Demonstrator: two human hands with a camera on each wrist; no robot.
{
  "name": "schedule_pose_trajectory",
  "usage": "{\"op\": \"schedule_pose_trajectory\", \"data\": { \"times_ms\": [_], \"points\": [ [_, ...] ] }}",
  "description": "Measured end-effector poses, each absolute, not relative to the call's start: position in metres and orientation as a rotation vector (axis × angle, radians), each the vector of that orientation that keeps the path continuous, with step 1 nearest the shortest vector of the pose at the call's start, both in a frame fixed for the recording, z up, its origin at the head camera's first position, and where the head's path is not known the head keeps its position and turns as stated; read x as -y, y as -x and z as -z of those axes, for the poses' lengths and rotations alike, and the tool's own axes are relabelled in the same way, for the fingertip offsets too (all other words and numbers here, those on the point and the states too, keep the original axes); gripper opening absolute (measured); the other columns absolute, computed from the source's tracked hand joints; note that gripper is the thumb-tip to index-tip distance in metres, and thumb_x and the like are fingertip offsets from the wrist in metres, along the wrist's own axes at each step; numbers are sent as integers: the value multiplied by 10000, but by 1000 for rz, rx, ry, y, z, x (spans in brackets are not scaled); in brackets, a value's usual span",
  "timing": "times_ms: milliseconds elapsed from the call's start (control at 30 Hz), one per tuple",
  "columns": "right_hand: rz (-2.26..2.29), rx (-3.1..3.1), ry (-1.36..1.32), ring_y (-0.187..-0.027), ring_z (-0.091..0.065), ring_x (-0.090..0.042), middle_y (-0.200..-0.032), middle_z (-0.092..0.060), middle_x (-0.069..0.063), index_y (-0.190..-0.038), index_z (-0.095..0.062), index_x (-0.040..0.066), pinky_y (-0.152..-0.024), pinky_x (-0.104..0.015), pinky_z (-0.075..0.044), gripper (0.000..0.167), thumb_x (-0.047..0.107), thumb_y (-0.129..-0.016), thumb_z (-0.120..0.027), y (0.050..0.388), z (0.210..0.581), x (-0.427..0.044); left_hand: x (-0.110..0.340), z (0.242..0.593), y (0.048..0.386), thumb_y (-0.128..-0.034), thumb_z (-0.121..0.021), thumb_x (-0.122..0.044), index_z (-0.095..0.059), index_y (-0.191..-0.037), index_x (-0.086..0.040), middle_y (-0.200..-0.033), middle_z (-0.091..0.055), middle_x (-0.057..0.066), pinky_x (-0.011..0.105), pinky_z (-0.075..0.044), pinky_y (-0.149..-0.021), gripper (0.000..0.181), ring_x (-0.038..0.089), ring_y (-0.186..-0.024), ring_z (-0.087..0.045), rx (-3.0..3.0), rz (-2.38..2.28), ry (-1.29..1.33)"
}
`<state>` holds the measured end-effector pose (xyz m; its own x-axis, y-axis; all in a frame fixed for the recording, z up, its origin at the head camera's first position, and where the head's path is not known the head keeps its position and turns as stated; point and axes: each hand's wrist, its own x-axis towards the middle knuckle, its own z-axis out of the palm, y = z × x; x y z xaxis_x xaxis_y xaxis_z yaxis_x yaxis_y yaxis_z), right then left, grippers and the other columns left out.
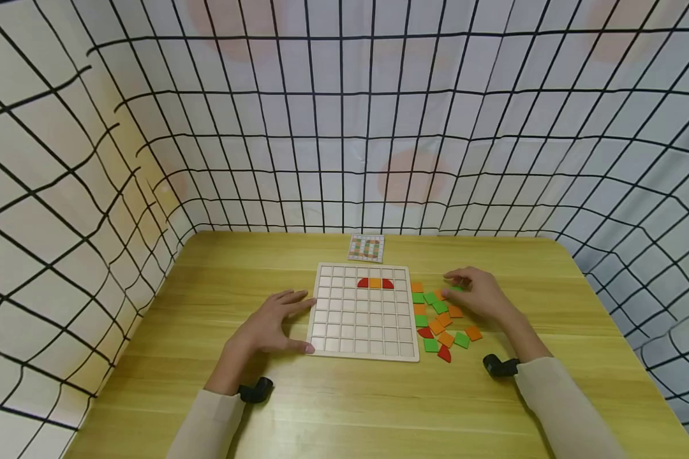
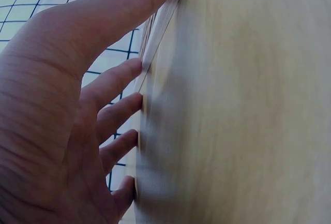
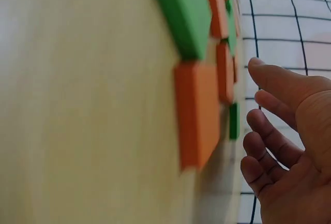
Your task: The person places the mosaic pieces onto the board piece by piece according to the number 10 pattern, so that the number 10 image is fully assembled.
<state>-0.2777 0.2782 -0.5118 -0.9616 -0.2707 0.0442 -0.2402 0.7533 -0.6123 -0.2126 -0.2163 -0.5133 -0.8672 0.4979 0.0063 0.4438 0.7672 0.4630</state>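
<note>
Well, the right hand (image 1: 475,294) is relaxed and empty by the loose tiles (image 1: 439,307), which lie just right of the gridded board (image 1: 362,320). I'd pinch one by its sides and let the left hand (image 1: 271,325), spread at the board's left edge, steady that board.

The left hand (image 2: 62,105) (spread wide) touches the board edge (image 2: 162,17).

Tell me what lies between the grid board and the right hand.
In the head view, loose green tiles and orange tiles lie between the grid board and the right hand.
</note>
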Motion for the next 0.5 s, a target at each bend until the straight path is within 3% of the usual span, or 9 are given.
{"op": "schedule_pose_trajectory", "data": {
  "times_ms": [233, 500],
  "points": [
    [939, -2929, 494, -972, -592, -246, -1157, -647, -140, -1361, -658, 70, -829, -384, -518, 533, 369, -934, -774, 275, 518, -297, 218, 512, 210, -712, -817, -701, -469, -1560, -301, -1667, -369, 65, 708, -292, -1178, 1000, 406, -1540, -296, -2838, -697, -765],
    [908, -2934, 475, -927, -527, -219, -1123, -611, -134, -1376, -639, 33, -800, -371, -483, 555, 366, -948, -758, 271, 519, -312, 216, 509, 210, -719, -818, -686, -472, -1560, -294, -1664, -374, 70, 713, -292, -1176, 989, 407, -1541, -293, -2838, -704, -769]
  ]
}}
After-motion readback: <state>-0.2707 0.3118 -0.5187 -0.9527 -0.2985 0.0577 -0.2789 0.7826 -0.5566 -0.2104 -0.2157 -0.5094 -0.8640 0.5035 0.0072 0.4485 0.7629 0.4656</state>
